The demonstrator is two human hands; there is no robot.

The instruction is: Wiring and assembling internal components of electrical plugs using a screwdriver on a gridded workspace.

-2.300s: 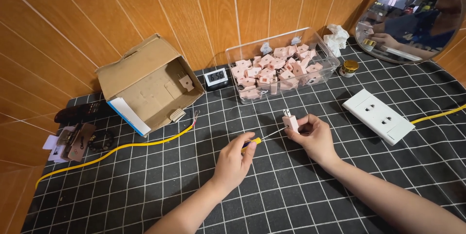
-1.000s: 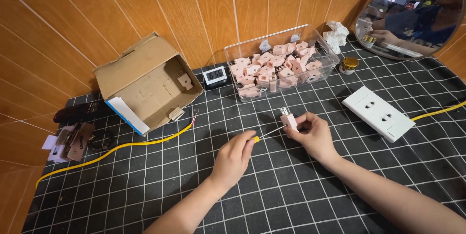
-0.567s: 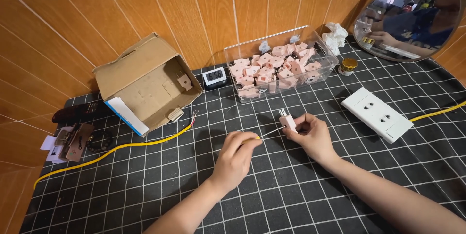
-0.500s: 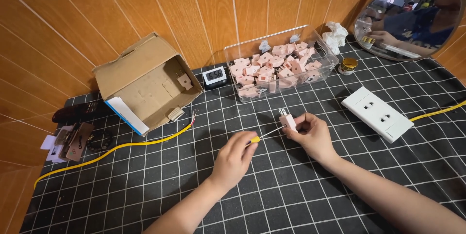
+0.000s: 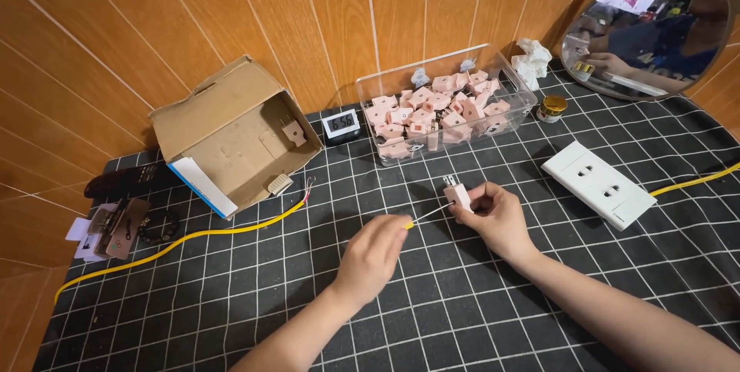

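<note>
Right now your right hand pinches a small pink plug just above the table, prongs up and tilted toward you, so its side faces the thin screwdriver that your left hand holds closed around the yellow handle, tip touching the plug. Both hands hover near the middle of the checked mat, which leaves open room in front of and between your forearms. Behind the plug stands a clear bin of like pink plugs, near enough to reach. To the right lies a white socket strip, well apart from your wrist. On the left, an open cardboard box and a yellow wire keep clear of the left elbow.
</note>
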